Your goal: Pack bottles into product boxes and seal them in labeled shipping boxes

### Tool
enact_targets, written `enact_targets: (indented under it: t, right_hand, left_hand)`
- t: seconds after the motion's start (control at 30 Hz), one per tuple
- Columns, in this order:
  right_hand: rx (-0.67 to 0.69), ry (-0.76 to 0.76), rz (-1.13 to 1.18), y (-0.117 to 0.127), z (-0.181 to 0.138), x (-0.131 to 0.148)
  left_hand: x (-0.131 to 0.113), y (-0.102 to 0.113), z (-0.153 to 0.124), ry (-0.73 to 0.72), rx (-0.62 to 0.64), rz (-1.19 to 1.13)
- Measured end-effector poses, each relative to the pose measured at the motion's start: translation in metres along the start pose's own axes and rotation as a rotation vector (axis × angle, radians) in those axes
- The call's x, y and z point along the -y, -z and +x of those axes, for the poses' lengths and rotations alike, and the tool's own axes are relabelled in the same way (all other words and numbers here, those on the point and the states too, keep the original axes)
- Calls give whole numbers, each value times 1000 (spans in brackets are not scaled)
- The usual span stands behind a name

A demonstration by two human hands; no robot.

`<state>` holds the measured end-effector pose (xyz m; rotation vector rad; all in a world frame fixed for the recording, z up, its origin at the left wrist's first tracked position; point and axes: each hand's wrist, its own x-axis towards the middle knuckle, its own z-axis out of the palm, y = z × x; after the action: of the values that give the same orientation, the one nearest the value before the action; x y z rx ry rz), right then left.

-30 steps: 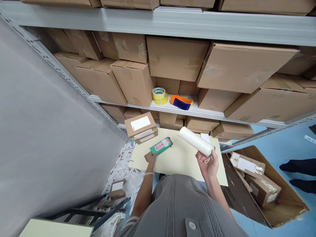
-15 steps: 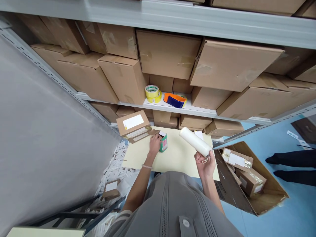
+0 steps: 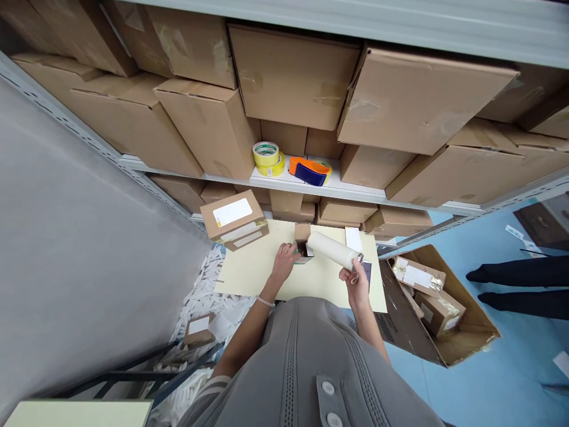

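Head view showed the person's right hand [image 3: 355, 283] closed around one end of a long white roll of wrapping film [image 3: 333, 250], held slanted just above the pale yellow surface [image 3: 253, 270]. The left hand [image 3: 284, 264] curled around a small green box [image 3: 301, 256], pressing it down on the surface right beside the roll's far end; most of the box was hidden, so how firmly it was held could not be told. By my reading, no film had been pulled out or laid over the box yet, so the wrapping itself was not begun.

Two stacked brown labelled cartons [image 3: 235, 219] sat at the surface's back left corner, near the left hand. Grey metal shelving [image 3: 306, 188] packed with cardboard boxes rose directly behind, leaving little room forward. An open cardboard bin of wrapped parcels [image 3: 440, 308] stood just off the right edge, and white paper scraps [image 3: 208, 296] littered the floor on the left.
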<state>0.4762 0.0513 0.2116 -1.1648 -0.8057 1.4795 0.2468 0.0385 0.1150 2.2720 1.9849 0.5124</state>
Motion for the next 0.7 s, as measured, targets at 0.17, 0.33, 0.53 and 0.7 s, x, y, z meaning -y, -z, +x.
enact_targets:
  t: [0.17, 0.33, 0.53, 0.7]
  right_hand:
    - [72, -104, -250, -3, 4, -13]
    - [64, -27, -553, -7, 7, -12]
    - [100, 184, -960, -22, 29, 6]
    - [152, 365, -1241, -45, 41, 18]
  left_hand:
    - [-4, -3, -3, 24, 49, -30]
    - [-8, -7, -11, 130, 53, -108]
    - [-7, -12, -17, 185, -1, -203]
    - [-5, -20, -17, 222, -69, -280]
